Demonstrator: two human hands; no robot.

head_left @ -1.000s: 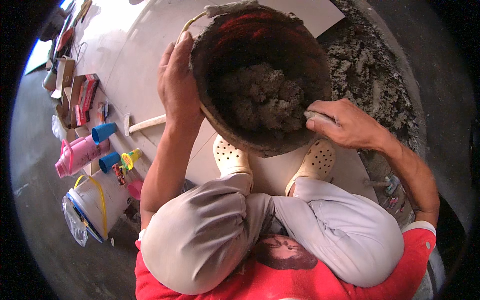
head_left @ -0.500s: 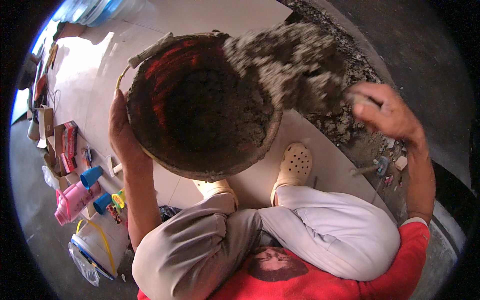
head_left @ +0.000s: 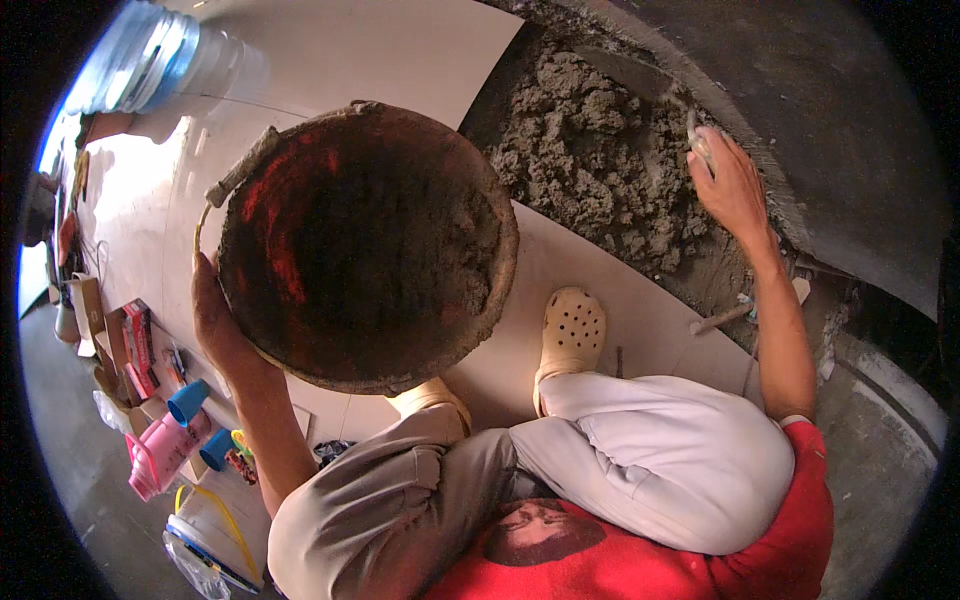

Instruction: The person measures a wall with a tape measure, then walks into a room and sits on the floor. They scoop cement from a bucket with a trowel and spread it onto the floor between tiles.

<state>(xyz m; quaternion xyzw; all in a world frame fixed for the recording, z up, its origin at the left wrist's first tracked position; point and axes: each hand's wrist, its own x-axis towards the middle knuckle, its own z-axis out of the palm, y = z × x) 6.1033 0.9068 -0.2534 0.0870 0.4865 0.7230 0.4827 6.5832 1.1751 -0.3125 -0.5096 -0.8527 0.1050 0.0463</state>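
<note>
- Grey mortar is heaped beside floor tiles — spreading, seemingly, is in hand.
- A bucket is held over the tiles, its side clasped by the left hand.
- A trowel handle is gripped by the right hand — level strokes seem called for.

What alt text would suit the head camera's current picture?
A person's left hand holds a grey-crusted bucket, while the right hand grips a tool handle beside rough grey mortar-like mix next to pale floor tiles. Over to the left are a pink jug and blue cups.
</note>
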